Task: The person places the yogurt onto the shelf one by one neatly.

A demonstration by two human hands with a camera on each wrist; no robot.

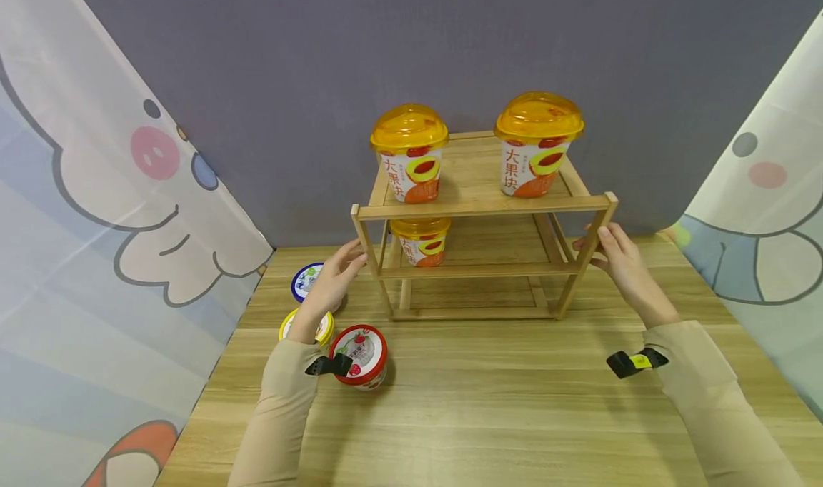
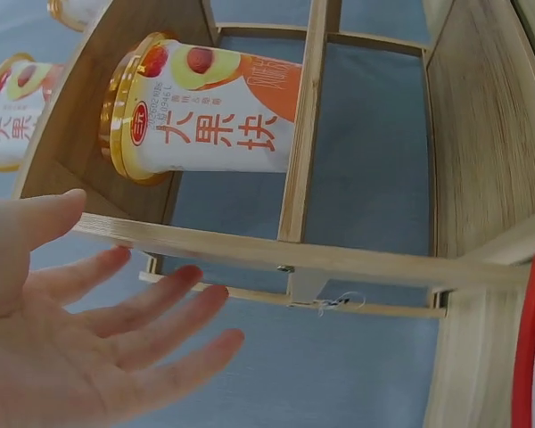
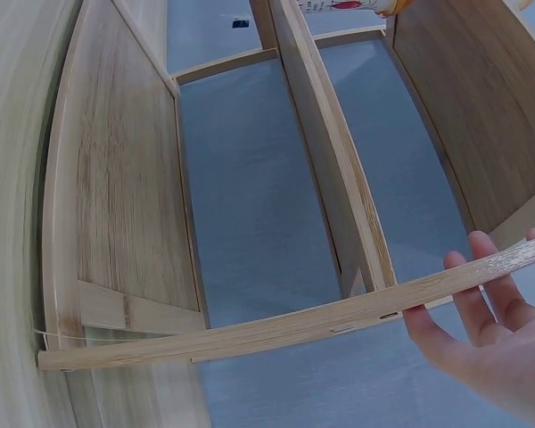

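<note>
A wooden shelf rack [image 1: 482, 206] with several levels stands before me. My left hand [image 1: 326, 287] is beside its left front post, fingers extended; in the left wrist view the thumb [image 2: 53, 217] lies near the post. On the other side my right hand [image 1: 622, 262] holds the right front post, its fingers [image 3: 501, 294] passing behind the wood. Two fruit cups with domed yellow lids are on top, a left cup [image 1: 414, 169] and a right cup [image 1: 532, 158]. A third fruit cup [image 1: 424, 248] sits on the level below, at the left.
On the table [image 1: 489, 401], left of the rack, are a red-lidded tub [image 1: 360, 351], a yellow-lidded tub [image 1: 324, 326] and a blue-lidded tub [image 1: 305, 280]. The left forearm partly covers the yellow one. A grey backdrop [image 1: 308, 80] rises behind, with printed curtains [image 1: 83, 151] at both sides.
</note>
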